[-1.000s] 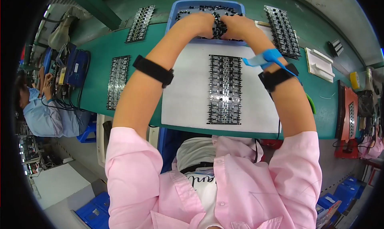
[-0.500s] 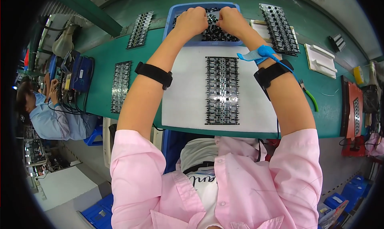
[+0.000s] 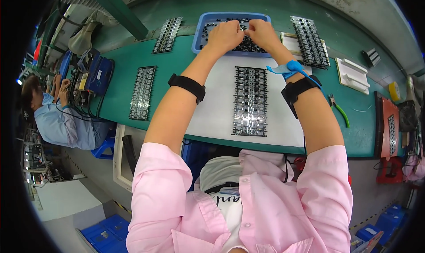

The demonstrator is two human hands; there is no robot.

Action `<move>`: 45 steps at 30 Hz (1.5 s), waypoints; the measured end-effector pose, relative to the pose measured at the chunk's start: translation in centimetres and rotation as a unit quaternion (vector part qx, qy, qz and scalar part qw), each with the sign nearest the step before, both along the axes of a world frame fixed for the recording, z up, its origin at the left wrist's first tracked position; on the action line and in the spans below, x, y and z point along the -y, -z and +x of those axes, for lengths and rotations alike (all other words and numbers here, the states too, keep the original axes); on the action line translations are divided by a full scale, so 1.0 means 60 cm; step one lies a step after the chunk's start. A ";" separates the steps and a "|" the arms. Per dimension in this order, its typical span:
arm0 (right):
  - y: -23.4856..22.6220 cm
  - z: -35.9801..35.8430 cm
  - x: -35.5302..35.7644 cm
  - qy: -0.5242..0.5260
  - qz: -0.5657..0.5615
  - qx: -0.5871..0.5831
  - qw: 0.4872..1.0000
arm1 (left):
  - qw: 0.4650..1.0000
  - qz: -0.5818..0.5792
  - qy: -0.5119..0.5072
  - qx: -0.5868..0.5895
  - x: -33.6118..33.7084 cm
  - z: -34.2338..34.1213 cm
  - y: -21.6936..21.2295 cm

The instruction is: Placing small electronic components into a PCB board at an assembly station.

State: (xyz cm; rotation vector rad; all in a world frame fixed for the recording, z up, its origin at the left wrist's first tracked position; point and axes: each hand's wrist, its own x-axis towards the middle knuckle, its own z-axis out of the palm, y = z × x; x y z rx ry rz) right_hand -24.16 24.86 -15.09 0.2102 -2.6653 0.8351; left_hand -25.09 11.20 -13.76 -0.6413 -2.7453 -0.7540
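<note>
- Fingers (image 3: 238,31) of the left hand (image 3: 224,37) and right hand (image 3: 264,34) are curled inward, tips close together over the blue tray (image 3: 197,40); whether they grasp any of its small black parts (image 3: 246,47) cannot be told.
- The green bench (image 3: 119,98) carries everything here; past its left end is a person in light blue (image 3: 66,116).
- A white sheet (image 3: 212,113) reaches the bench's near edge, its right side partly hidden by the right forearm.
- The tray stands near the bench's far edge, at the sheet's far edge; the black parts lie loose inside, some hidden by the hands.
- A central circuit panel (image 3: 250,100) lies on the sheet, between the forearms.
- Other panels lie toward the bench's left end (image 3: 142,93), far left corner (image 3: 167,35) and far right (image 3: 312,40).
- A white fixture (image 3: 353,76) and green-handled cutters (image 3: 340,111) lie right of the right forearm, the cutters nearer the near edge.
- Both arms stretch forward, converging, knuckles up.
</note>
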 end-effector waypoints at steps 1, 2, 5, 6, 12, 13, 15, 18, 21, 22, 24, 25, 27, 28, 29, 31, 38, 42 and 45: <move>-0.001 0.000 0.002 -0.004 0.015 -0.029 0.999 | 1.000 0.003 0.002 -0.004 0.004 0.000 0.006; -0.002 0.000 0.002 -0.012 0.020 -0.030 0.999 | 1.000 0.007 0.003 -0.009 0.009 -0.001 0.011; -0.019 0.014 0.001 0.004 -0.104 0.101 0.989 | 0.998 0.052 0.036 0.000 0.025 0.011 0.005; -0.020 0.014 -0.001 -0.003 -0.096 0.105 0.990 | 0.996 0.071 0.058 0.002 0.032 0.019 0.000; -0.022 0.017 -0.016 -0.009 -0.145 0.152 0.978 | 0.980 0.152 0.109 0.061 0.094 0.121 -0.030; -0.022 0.016 -0.016 -0.014 -0.133 0.167 0.977 | 0.971 0.184 0.130 0.080 0.106 0.146 -0.030; -0.019 0.012 -0.019 -0.017 -0.121 0.172 0.977 | 0.967 0.187 0.138 0.105 0.125 0.196 -0.028; -0.014 0.007 -0.022 -0.022 -0.103 0.181 0.978 | 0.956 0.224 0.159 0.102 0.149 0.256 -0.017; -0.017 -0.003 -0.024 -0.007 -0.066 0.184 0.981 | 0.934 0.289 0.148 0.151 0.164 0.304 -0.003; -0.014 -0.005 -0.025 -0.004 -0.064 0.187 0.980 | 0.925 0.296 0.162 0.175 0.167 0.316 0.006; -0.009 -0.009 -0.023 -0.021 -0.074 0.170 0.983 | 0.907 0.307 0.186 0.221 0.173 0.333 0.021; -0.007 -0.009 -0.024 -0.029 -0.079 0.161 0.983 | 0.905 0.309 0.188 0.224 0.174 0.338 0.026; -0.003 -0.008 -0.028 -0.022 -0.094 0.184 0.978 | 0.871 0.335 0.153 0.325 0.176 0.347 0.031; -0.005 -0.008 -0.025 -0.021 -0.109 0.204 0.973 | 0.851 0.346 0.133 0.372 0.177 0.348 0.033; -0.007 -0.007 -0.022 -0.019 -0.124 0.224 0.967 | 0.850 0.346 0.134 0.374 0.178 0.347 0.032; -0.009 -0.004 -0.019 -0.023 -0.147 0.225 0.963 | 0.849 0.338 0.114 0.390 0.178 0.342 0.021; -0.014 -0.002 -0.014 -0.055 -0.196 0.202 0.958 | 0.932 0.274 0.131 0.198 0.173 0.314 0.030; -0.011 -0.005 -0.013 -0.048 -0.213 0.205 0.954 | 0.950 0.208 0.125 0.196 0.177 0.303 0.028; -0.015 -0.006 -0.015 -0.035 -0.232 0.207 0.950 | 0.945 0.212 0.114 0.220 0.175 0.301 0.025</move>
